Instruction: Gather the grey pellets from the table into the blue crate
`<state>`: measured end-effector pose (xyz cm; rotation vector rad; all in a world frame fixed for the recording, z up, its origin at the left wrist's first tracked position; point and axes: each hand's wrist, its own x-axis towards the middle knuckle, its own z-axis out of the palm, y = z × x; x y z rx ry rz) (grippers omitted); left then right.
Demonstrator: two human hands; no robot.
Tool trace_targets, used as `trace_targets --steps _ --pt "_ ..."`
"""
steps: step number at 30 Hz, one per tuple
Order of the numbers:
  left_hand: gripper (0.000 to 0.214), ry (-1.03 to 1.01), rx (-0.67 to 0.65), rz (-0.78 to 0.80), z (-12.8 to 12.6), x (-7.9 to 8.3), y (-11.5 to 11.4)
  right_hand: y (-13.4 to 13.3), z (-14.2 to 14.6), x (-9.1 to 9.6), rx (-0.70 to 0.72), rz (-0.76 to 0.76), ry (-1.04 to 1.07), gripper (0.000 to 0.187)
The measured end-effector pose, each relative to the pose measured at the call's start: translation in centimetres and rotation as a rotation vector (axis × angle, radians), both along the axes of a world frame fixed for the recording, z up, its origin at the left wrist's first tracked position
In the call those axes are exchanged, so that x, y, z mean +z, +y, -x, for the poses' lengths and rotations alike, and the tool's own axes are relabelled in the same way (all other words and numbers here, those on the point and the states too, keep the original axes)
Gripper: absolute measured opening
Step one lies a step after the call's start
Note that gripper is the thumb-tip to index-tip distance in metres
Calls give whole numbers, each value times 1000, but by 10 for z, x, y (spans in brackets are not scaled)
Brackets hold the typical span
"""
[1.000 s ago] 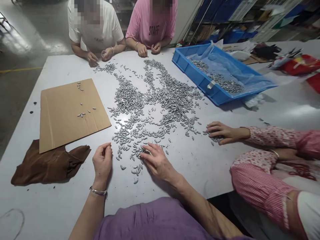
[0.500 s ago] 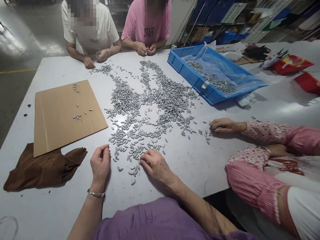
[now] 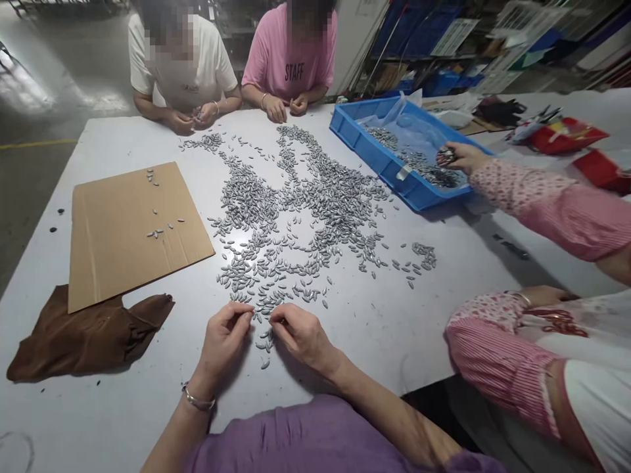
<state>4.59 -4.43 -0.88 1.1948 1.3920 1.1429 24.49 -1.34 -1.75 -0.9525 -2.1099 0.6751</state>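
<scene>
Small silver-grey, seed-shaped pieces point(image 3: 340, 197) lie scattered in a broad heap across the white table point(image 3: 369, 335). At the heap's near edge, my left hand point(image 3: 224, 335) is closed, thumb and forefinger pinched together beside a few pieces. Just to its right is my right hand point(image 3: 305, 338), also in a pinch, its fingertips at the near pieces. Whatever either pinch holds is too small or too hidden to make out. Several loose pieces trail toward me between the two hands.
Left lies a cardboard sheet point(image 3: 133, 243) with several pieces on it, overlapping a brown cloth point(image 3: 83, 341). A blue tray point(image 3: 367, 148) stands back right, a co-worker's hand point(image 3: 463, 157) holding pieces over it. Two people sit opposite. Red bins point(image 3: 566, 135) stand far right.
My left hand has moved right and toward me, close to my right hand. The co-worker's hand at right has gone from the table to the blue tray, leaving a small cluster of pieces.
</scene>
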Motion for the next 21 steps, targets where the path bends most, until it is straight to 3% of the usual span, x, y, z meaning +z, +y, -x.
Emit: trace_targets --steps 5,13,21 --pt "22 -91 -131 129 -8 4 -3 -4 -1 4 -25 77 108 14" --pt "22 -78 -138 171 -9 8 -3 -7 5 13 -96 420 133 6" --pt "20 -23 -119 198 -11 9 -2 -7 6 11 -80 406 143 8"
